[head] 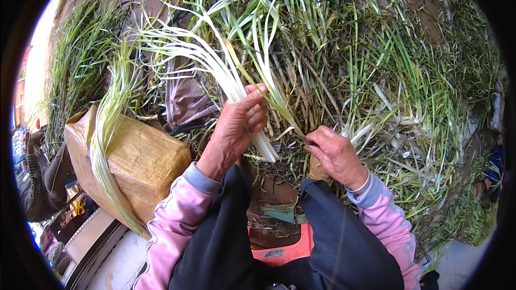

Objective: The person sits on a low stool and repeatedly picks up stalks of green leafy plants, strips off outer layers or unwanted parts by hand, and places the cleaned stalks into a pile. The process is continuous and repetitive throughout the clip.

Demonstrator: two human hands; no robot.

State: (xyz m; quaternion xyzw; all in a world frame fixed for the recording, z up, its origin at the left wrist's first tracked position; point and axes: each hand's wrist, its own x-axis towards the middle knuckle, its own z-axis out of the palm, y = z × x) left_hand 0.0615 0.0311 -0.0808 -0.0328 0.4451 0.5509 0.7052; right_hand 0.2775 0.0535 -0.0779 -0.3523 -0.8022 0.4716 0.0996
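My left hand (pixel 246 117) grips a bunch of peeled pale stalks (pixel 213 64), their thick white ends pointing down past the palm and their thin curling tips fanning to the upper left. Between its thumb and fingers also passes the yellow-green leaf of another leafy stalk (pixel 282 106). The lower brownish end of that stalk is pinched by my right hand (pixel 334 153). A long bundle of pale yellow-green stalks (pixel 104 145) lies draped over a tan woven-covered block (pixel 149 161) on the left.
Heaps of green leaves and stalks (pixel 387 60) spread ahead and to the right. A brown cloth (pixel 187 98) lies beyond my left hand. A pink plastic stool (pixel 282 251) shows between my knees. At the far left edge is part of another person (pixel 40 181).
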